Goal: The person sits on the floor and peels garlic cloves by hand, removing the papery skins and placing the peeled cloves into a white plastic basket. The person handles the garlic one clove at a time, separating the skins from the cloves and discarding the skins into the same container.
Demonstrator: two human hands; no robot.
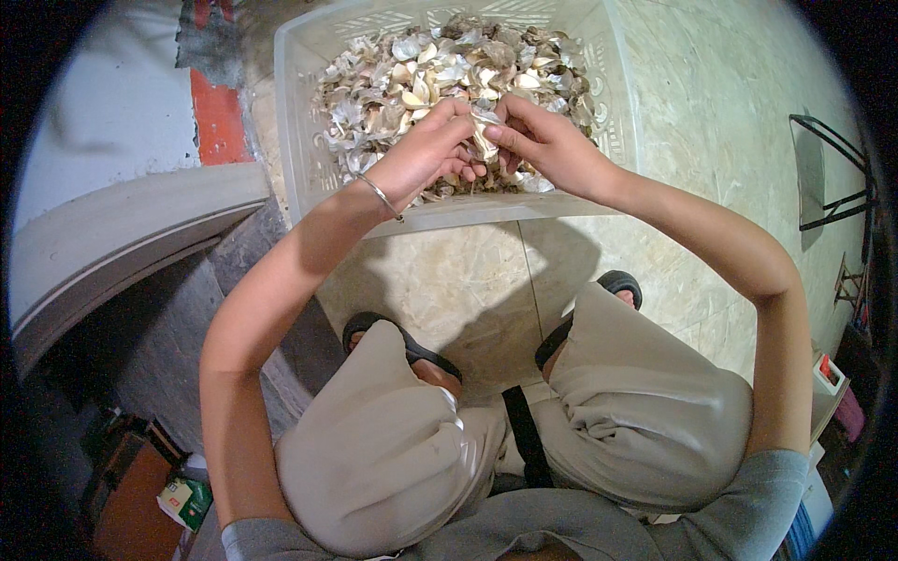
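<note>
A piece of garlic with papery skin point(484, 140) is between my hands, over a translucent plastic crate point(282, 105). My left hand point(438, 144), with a metal bangle point(379, 195) at its wrist, has its fingers closed on the garlic's left side. From the right, the thumb and index finger of my right hand point(537, 140) pinch the same piece. Under both hands the crate holds a heap of garlic cloves point(421, 88) and loose dry skins point(358, 116). My fingers hide part of the piece and of the heap.
The crate stands on a tiled floor point(449, 280) beyond my sandalled feet. At the left is a pale ledge point(140, 203) beside a wall with peeling red paint point(217, 119). A black metal frame point(835, 172) is at the far right. A green and white packet point(185, 503) lies at lower left.
</note>
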